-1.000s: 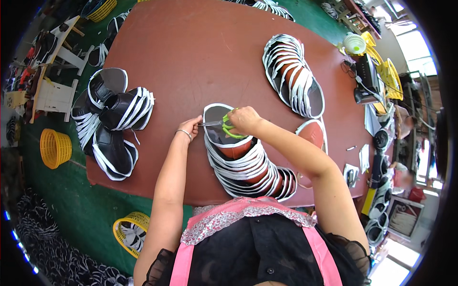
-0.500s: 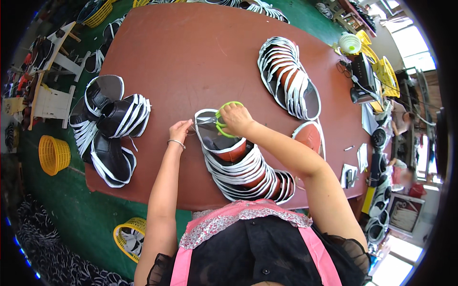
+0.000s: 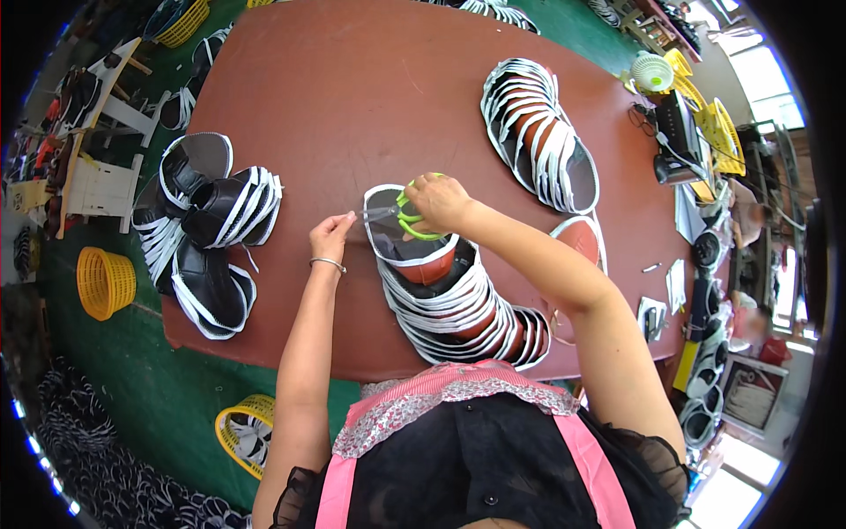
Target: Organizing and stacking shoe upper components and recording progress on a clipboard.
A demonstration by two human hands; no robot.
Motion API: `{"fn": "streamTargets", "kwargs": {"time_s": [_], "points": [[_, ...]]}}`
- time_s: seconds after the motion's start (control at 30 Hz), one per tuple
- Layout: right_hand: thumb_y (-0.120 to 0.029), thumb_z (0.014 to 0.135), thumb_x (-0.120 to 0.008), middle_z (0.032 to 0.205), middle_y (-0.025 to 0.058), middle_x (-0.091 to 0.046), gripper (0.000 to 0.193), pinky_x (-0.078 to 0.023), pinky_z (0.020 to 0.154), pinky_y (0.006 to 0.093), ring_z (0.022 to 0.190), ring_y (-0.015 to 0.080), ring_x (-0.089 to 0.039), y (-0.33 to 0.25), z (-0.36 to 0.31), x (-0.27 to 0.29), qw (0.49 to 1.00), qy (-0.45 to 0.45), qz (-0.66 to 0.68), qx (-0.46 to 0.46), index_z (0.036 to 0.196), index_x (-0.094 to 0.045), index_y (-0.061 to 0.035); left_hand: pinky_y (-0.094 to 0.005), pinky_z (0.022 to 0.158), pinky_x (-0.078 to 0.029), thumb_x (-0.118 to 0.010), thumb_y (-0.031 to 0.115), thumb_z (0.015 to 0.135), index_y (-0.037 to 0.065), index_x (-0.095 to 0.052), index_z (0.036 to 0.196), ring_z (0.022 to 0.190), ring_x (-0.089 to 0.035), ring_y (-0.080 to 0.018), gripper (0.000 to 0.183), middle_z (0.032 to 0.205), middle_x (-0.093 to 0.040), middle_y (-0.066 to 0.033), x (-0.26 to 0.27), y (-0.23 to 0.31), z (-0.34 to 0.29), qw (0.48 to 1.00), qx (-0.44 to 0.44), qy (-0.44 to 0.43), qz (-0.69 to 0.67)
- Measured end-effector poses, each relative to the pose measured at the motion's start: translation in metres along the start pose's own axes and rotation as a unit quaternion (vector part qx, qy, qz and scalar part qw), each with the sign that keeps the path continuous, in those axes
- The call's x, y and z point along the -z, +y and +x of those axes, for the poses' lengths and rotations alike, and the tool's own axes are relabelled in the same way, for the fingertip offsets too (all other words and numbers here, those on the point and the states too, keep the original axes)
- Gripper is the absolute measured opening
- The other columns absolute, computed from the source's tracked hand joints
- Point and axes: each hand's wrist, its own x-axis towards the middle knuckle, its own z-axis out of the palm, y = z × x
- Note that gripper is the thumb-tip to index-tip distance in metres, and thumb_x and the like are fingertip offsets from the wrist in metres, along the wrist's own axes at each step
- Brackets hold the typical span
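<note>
Head view: the right hand [image 3: 436, 204] is closed around green-handled scissors [image 3: 392, 212], their long axis running crosswise, tips leftward toward the left hand [image 3: 333, 236]. That hand's thumb and fingertips are drawn together; whether they pinch a thread cannot be told. Beneath the scissors lies the topmost white-edged shoe upper [image 3: 382, 238], between the hands: the left just outside its left rim, the right over its right side. Its brown stack [image 3: 463, 309] curves down-right across the desk [image 3: 326, 106] toward the person's body.
</note>
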Motion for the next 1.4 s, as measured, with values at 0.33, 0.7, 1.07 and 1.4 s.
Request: {"fn": "streamTargets", "kwargs": {"time_s": [0.33, 0.7, 1.07, 1.4], "points": [[-0.059, 0.080, -0.076, 0.090, 0.0184, -0.075, 0.053, -0.060, 0.077, 0.0481, 0.085, 0.0372, -0.074, -0.024, -0.020, -0.027, 0.986, 0.061, 0.128, -0.084, 0.090, -0.074, -0.0069, -0.0404, 0.073, -0.055, -0.083, 0.023, 0.084, 0.004, -0.073, 0.086, 0.082, -0.067, -0.0260, 0.021, 0.081, -0.065, -0.0114, 0.032, -0.018, -0.012, 0.910, -0.300, 0.133, 0.254], [-0.018, 0.087, -0.072, 0.114, 0.0222, -0.064, 0.037, -0.049, 0.093, 0.0499, 0.107, 0.0429, -0.061, 0.033, -0.369, -0.129, 0.738, 0.441, 0.201, -0.469, 0.120, -0.062, -0.0050, -0.0406, 0.088, -0.055, -0.064, 0.036, 0.099, -0.001, -0.072, 0.116, 0.098, -0.073, -0.0314, 0.042, 0.107, -0.076, -0.0201, -0.149, 0.017, -0.116, 0.716, -0.168, -0.480, 0.477], [-0.004, 0.083, -0.071, 0.117, 0.0208, -0.068, 0.050, -0.054, 0.091, 0.0455, 0.110, 0.0394, -0.067, 0.119, -0.647, -0.353, 0.435, 0.388, 0.247, -0.774, 0.131, -0.057, -0.0033, -0.0483, 0.098, -0.050, -0.061, 0.048, 0.100, 0.003, -0.062, 0.131, 0.117, -0.064, -0.0464, 0.055, 0.121, -0.069, -0.0298, -0.174, -0.034, -0.166, 0.738, -0.218, -0.381, 0.513], [-0.038, 0.093, -0.068, 0.080, 0.0239, -0.066, 0.037, -0.055, 0.072, 0.0536, 0.075, 0.0463, -0.065, 0.091, -0.596, -0.261, 0.752, 0.239, 0.322, -0.523, 0.091, -0.073, -0.0014, -0.0408, 0.112, -0.042, -0.067, 0.060, 0.091, 0.001, -0.068, 0.131, 0.132, -0.058, -0.0345, 0.071, 0.137, -0.065, -0.0208, -0.195, -0.050, -0.150, 0.810, -0.030, -0.261, 0.524]]}}
